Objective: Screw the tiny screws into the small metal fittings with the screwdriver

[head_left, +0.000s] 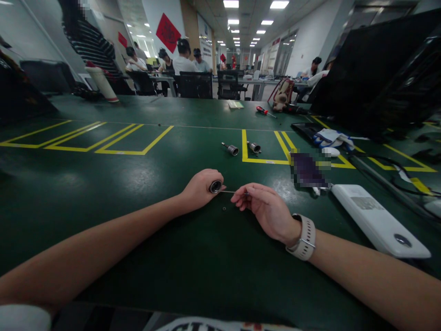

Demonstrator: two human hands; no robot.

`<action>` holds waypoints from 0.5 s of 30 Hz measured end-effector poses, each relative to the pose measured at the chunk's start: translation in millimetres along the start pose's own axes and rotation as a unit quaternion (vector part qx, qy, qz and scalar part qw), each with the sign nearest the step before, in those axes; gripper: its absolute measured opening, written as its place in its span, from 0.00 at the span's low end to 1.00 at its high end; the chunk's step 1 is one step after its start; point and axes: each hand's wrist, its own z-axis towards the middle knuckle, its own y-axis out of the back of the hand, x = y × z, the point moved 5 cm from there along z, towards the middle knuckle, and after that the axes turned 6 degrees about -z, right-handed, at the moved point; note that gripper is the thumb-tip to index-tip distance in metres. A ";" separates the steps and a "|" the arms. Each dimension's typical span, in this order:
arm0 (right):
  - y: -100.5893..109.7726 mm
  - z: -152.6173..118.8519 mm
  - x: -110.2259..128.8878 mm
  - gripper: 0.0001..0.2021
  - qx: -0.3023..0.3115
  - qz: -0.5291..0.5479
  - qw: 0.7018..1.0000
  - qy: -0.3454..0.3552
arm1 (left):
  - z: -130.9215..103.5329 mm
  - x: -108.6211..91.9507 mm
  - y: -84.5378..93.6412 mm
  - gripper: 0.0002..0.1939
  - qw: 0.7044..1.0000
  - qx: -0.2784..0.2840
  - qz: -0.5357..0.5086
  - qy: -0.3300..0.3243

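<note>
My left hand (203, 187) is closed around a metal hole saw (215, 186), whose round open mouth faces to the right. A thin metal hex key (225, 191) runs between the hole saw's rim and my right hand (263, 207). The fingers of my right hand are curled together on the key's right end. Whether the key's left tip sits in a hole cannot be made out. Below the key, a tiny dark ring-like part (223, 208) lies on the green table (165, 271).
Beyond my hands lie a hole saw (232, 150) and another hole saw (255, 147) beside yellow tape lines. To the right are a phone (308, 170), a white power bank (379, 220), cables and gloves (332, 138). A red screwdriver (263, 110) lies farther back; people sit beyond.
</note>
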 end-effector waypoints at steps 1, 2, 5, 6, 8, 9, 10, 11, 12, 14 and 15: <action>0.3 0.0 -0.2 0.10 -0.004 0.002 1.000 0.003 | 0.0 0.6 -0.4 0.08 1.000 0.002 0.003 0.003; 0.8 -0.1 -0.4 0.10 -0.010 0.002 1.000 0.005 | 0.1 1.2 -0.5 0.08 1.000 0.003 0.005 0.007; 1.7 -0.3 -0.3 0.10 -0.031 -0.011 0.999 0.012 | 0.2 3.0 -0.5 0.08 1.000 -0.002 0.011 0.022; 1.8 -0.6 0.2 0.10 -0.036 -0.021 0.999 0.017 | 0.3 3.5 -0.5 0.08 1.000 -0.003 0.013 0.025; 1.6 -1.3 1.1 0.10 -0.041 -0.046 0.998 0.026 | 0.3 4.1 -0.4 0.08 0.999 -0.007 0.016 0.030; 1.7 -1.7 1.3 0.10 -0.044 -0.060 0.997 0.028 | 0.3 4.2 -0.3 0.08 0.999 -0.009 0.017 0.031; 1.7 -2.1 1.4 0.11 -0.046 -0.074 0.996 0.027 | 0.3 4.3 -0.1 0.08 0.999 -0.011 0.017 0.033; 1.7 -2.4 1.2 0.11 -0.047 -0.087 0.995 0.026 | 0.3 4.2 0.1 0.08 0.999 -0.012 0.017 0.035; 1.7 -2.7 0.9 0.11 -0.047 -0.096 0.994 0.024 | 0.3 4.1 0.3 0.08 0.999 -0.013 0.016 0.036; 1.7 -3.0 0.4 0.11 -0.044 -0.108 0.993 0.024 | 0.3 3.8 0.6 0.08 0.999 -0.012 0.015 0.039; 1.7 -3.2 0.5 0.11 -0.042 -0.111 0.993 0.028 | 0.3 3.8 0.6 0.08 0.999 -0.011 0.014 0.040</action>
